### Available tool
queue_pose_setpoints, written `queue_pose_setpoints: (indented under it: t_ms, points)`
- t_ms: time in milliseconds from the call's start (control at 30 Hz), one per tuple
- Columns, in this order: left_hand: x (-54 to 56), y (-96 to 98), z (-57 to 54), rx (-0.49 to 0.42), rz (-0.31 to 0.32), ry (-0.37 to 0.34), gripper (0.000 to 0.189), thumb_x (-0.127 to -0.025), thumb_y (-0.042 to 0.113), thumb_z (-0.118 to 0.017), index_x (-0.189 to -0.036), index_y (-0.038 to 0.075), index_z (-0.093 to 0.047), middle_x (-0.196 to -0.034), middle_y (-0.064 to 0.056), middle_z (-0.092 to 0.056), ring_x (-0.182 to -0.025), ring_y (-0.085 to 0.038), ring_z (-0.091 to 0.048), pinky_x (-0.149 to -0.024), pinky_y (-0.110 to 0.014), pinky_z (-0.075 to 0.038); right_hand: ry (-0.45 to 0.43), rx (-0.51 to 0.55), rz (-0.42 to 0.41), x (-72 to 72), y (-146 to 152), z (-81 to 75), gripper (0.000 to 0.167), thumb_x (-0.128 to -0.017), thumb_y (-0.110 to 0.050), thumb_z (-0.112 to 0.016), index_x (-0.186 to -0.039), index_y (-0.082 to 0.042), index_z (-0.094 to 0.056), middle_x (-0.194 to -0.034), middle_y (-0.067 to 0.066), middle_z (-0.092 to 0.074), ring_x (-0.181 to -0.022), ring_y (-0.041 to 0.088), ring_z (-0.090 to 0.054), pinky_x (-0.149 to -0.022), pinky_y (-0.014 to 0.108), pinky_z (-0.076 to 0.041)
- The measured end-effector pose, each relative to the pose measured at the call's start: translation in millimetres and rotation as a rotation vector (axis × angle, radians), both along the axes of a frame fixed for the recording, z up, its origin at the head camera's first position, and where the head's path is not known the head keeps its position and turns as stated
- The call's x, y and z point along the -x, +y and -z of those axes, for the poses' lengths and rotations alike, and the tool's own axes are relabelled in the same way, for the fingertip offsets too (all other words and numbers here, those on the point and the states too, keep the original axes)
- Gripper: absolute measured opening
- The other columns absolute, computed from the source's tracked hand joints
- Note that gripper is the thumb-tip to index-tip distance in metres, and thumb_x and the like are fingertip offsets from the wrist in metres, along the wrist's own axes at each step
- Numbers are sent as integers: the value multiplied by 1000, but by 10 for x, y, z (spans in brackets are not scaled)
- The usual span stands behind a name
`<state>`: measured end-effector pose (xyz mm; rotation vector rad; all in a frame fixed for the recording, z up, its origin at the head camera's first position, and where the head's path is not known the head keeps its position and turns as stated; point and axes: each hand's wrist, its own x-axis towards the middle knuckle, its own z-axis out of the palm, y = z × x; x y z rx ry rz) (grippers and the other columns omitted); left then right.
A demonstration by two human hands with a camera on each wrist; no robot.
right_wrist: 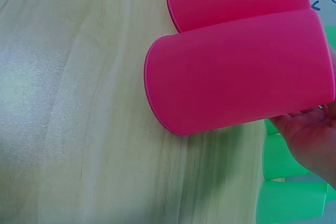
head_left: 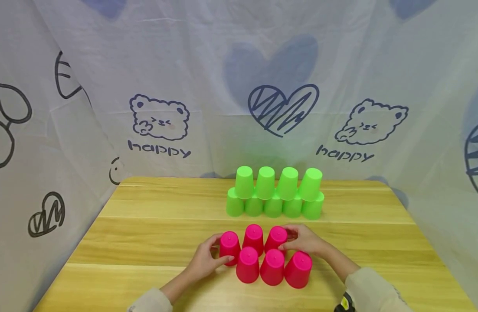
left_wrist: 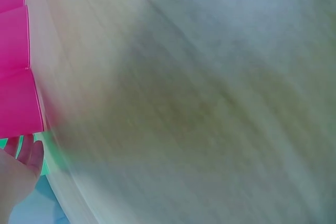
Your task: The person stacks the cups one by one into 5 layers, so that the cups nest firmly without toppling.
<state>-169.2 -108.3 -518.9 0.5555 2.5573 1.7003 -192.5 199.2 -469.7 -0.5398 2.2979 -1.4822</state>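
Upside-down pink cups stand in two close rows on the table. At the left end, my left hand (head_left: 203,258) grips a pink cup (head_left: 230,249), thumb in front and fingers round its far side. My right hand (head_left: 303,239) holds the back row's right cup (head_left: 276,238) between thumb and fingers. Between these two is another back cup (head_left: 253,238). The front row has a left cup (head_left: 247,266), a middle cup (head_left: 272,268) and a right cup (head_left: 298,271). In the right wrist view, a large pink cup (right_wrist: 236,77) partly hides the right hand (right_wrist: 310,137).
Behind the pink cups, upside-down green cups form two tiers, an upper row (head_left: 265,183) resting on a lower row (head_left: 273,208). The wooden table (head_left: 153,225) reaches back to a printed white cloth (head_left: 223,143), and more cloth hangs at both sides.
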Motion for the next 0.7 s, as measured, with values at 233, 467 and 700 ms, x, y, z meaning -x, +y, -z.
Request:
queue_pose_setpoints:
  t_ms: [233, 467, 700]
  points:
    - [16, -6, -38, -4, 0, -13, 49, -73, 15, -78, -116, 5, -57, -107, -9, -66, -100, -26, -60, -84, -30, -51, 41, -15, 71, 0, 9, 18, 48, -79, -12, -71, -119, 9, -54, -106, 20, -65, -96, 22, -63, -78, 18, -52]
    - [38, -27, -157, 13, -31, -21, 50, -74, 15, -78, -117, 3, -56, -106, -10, -66, -101, -27, -60, -86, -35, -52, 99, 1, 129, -12, -4, -25, 46, -80, -12, -70, -118, 8, -55, -108, 22, -64, -102, 33, -62, -80, 19, -53]
    - [77, -57, -258, 18, -57, -22, 52, -74, 13, -77, -120, 1, -55, -108, -11, -66, -102, -28, -60, -88, -39, -51, 138, 3, 224, -28, -7, -95, 48, -81, -15, -70, -121, 7, -55, -114, 21, -63, -108, 33, -60, -92, 37, -51]
